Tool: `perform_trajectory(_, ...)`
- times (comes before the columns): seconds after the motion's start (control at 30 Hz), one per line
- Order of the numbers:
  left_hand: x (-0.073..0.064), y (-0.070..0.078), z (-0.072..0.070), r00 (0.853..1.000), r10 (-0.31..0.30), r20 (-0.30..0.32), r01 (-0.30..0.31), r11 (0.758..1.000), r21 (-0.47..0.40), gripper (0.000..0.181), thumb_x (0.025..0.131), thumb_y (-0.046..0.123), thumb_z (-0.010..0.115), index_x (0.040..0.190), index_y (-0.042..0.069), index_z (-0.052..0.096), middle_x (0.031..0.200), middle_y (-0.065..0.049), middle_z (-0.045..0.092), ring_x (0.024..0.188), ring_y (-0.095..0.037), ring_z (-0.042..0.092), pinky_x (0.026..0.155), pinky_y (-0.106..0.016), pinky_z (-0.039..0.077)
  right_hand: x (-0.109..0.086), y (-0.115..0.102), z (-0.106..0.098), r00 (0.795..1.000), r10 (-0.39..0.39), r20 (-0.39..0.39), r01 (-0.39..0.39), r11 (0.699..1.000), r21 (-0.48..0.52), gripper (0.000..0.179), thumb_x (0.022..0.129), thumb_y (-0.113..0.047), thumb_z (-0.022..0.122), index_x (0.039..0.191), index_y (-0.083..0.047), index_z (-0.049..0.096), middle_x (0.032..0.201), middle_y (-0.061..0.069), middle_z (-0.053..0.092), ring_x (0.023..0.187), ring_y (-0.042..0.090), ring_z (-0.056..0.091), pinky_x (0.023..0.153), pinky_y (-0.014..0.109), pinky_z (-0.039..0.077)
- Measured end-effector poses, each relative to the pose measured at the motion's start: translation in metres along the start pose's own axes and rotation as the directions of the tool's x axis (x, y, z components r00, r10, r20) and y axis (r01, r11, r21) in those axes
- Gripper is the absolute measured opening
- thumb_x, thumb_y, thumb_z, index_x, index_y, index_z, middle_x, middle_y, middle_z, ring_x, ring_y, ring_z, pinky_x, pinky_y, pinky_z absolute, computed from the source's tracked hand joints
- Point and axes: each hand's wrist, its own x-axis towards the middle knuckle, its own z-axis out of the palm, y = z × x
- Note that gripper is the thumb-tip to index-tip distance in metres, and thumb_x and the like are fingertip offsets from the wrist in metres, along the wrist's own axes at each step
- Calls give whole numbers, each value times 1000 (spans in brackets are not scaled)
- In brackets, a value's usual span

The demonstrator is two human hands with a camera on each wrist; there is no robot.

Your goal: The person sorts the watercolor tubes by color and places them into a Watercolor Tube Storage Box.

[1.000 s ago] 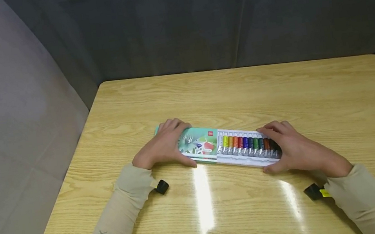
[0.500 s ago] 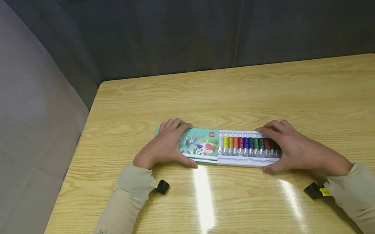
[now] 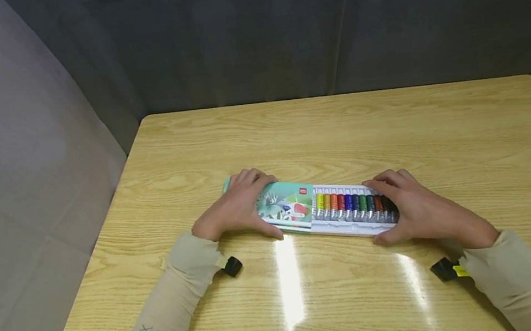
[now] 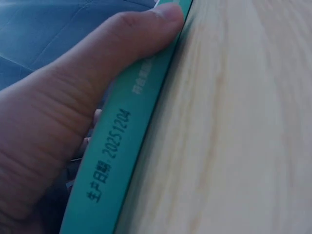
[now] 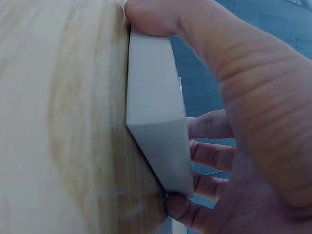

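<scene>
A flat green paint box sleeve [image 3: 283,208] with a floral print lies on the table, and my left hand [image 3: 238,205] grips it across its width, thumb on the near side. In the left wrist view the thumb presses the sleeve's green side [image 4: 114,141], which bears printed characters. Out of its right end extends a white tray [image 3: 349,228] with a row of coloured paint tubes [image 3: 348,206]. My right hand [image 3: 417,210] holds the tray's right end between thumb and fingers, hiding the last tubes. The right wrist view shows the tray's white end [image 5: 156,87] close against the table.
The wooden table [image 3: 342,138] has rounded corners and bright reflections near its front. A dark curtain [image 3: 248,33] hangs behind it, and a grey cloth wall [image 3: 22,192] stands at the left.
The left hand and the green sleeve have moved slightly right along the tray, covering a little more of it. The right hand has stayed in place.
</scene>
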Motion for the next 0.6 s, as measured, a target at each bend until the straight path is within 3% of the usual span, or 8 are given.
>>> perform_trajectory(0.3,-1,2,2,1000,6,-18,-6,1000,-6,113,55,77,88,146,22,53,136,1,53,129,-22,44,113,-46,35,-1,-1,1,1000,-13,-13,13,1000,6,112,62,-63,92,148,-4,52,143,17,50,126,33,44,101,57,51)
perform_trajectory(0.6,1,6,6,1000,2,-22,-3,999,-32,112,55,76,88,146,21,53,137,0,53,131,-23,43,118,-48,31,-1,-1,1,1000,-15,-16,15,1000,7,112,62,-65,92,147,-3,53,143,18,50,126,34,44,102,58,51)
